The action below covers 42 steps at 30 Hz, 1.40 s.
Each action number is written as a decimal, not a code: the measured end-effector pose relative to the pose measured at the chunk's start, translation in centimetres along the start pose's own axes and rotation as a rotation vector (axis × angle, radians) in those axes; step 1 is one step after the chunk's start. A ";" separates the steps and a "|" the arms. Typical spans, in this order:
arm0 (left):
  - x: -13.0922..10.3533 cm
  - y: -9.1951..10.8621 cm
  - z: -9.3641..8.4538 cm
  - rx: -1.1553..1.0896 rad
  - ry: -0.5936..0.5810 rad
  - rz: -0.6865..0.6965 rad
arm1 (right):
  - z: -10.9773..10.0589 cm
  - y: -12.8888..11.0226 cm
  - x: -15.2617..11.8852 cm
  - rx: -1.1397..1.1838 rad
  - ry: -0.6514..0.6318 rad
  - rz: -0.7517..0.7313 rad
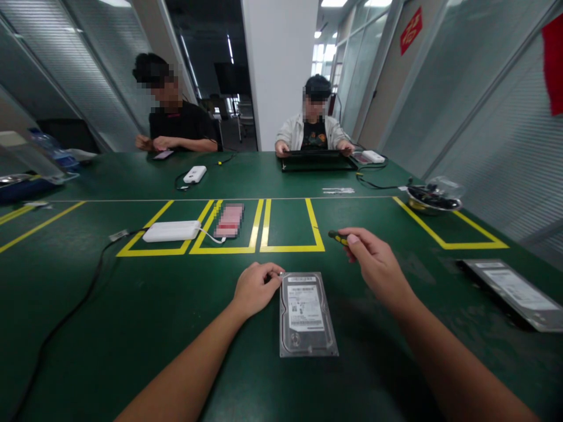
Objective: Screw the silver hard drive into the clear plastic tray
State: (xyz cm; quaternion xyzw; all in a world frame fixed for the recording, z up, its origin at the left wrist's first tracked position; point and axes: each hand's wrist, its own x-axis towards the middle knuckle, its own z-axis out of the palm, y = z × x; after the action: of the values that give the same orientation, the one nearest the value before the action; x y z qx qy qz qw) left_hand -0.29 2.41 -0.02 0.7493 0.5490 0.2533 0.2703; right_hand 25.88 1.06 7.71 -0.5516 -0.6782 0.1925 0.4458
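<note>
A silver hard drive (pixel 305 310) with a white label lies flat on the green table in front of me. At its far left corner, the bent index finger and thumb of my left hand (pixel 258 287) close on the drive's edge; a tiny bright spot shows by the fingertip. My right hand (pixel 373 258) is raised to the right beyond the drive, pinching a short dark green and yellow handle (pixel 338 237), which looks like a screwdriver's. Its other end is hidden by my fingers.
A second hard drive (pixel 512 290) lies at the right. Beyond are a metal bowl (pixel 433 202) of dark parts, yellow tape outlines, a phone (pixel 229 221), a white power bank (pixel 171 231) and a black cable (pixel 94 275). Two people sit across the table, one holding a black frame (pixel 319 161).
</note>
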 end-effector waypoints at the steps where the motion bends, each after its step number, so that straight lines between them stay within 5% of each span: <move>1: 0.0 0.0 0.0 0.000 0.000 -0.001 | -0.3 -0.7 0.3 0.098 0.010 0.003; 4: 0.1 0.0 0.0 0.001 0.001 -0.003 | -1.0 -2.8 1.0 0.231 0.054 -0.045; 11: 0.2 -0.2 0.2 -0.013 0.014 -0.012 | -2.4 -6.7 1.6 0.048 0.163 -0.225; 18: 0.1 -0.2 0.1 -0.032 0.026 -0.002 | -1.2 -8.7 1.6 0.168 0.138 -0.230; 22: 0.1 -0.3 0.2 -0.060 0.042 -0.002 | 0.0 -8.5 1.7 0.255 0.143 -0.223; 31: 0.2 -0.4 0.3 -0.095 0.061 0.010 | 3.4 -6.4 2.4 0.049 0.069 -0.378; 42: 0.3 -0.5 0.4 -0.065 0.069 -0.027 | 6.4 -4.1 2.8 0.046 0.011 -0.324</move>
State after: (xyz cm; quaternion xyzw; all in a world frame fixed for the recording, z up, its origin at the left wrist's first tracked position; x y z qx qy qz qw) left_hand -0.27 2.82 -0.64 0.7235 0.5594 0.2932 0.2788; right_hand 18.30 3.81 8.53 -0.4258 -0.7511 0.1306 0.4874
